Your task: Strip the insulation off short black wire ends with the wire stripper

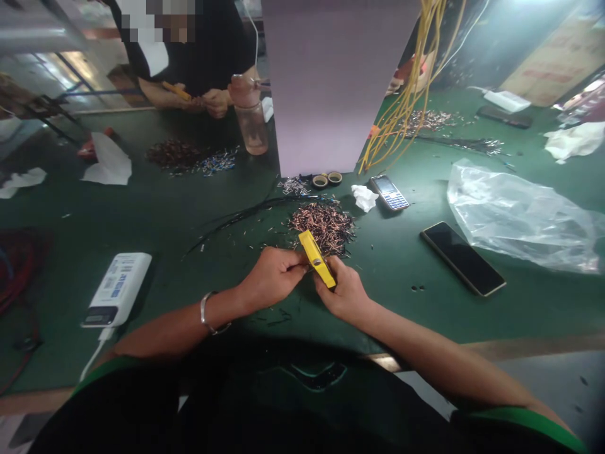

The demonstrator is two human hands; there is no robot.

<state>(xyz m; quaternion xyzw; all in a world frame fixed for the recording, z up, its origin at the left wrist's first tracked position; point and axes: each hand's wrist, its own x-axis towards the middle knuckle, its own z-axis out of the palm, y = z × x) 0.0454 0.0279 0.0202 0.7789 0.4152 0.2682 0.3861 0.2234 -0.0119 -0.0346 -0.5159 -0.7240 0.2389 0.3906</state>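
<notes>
Just in front of me, my right hand (345, 291) is closed around a yellow wire stripper (317, 260) with a round metal pivot, its body slanting up and to the left. My left hand (273, 277) pinches with thumb and finger right beside the tool; what sits between the fingertips is too small to make out. Behind both hands lies a heap of short copper-coloured wire pieces with black parts (326, 226). Long black wires (236, 217) stretch left from the heap, and small silvery pieces (293, 186) lie at its back.
A white power bank (118, 287) with a cable is at left. To the right are a black smartphone (463, 258), a keypad phone (390, 192), crumpled tissue (364, 197) and a clear plastic bag (520, 214). Beyond a pale upright panel (340, 82), a co-worker's hands (215, 103) work near a bottle (251, 120).
</notes>
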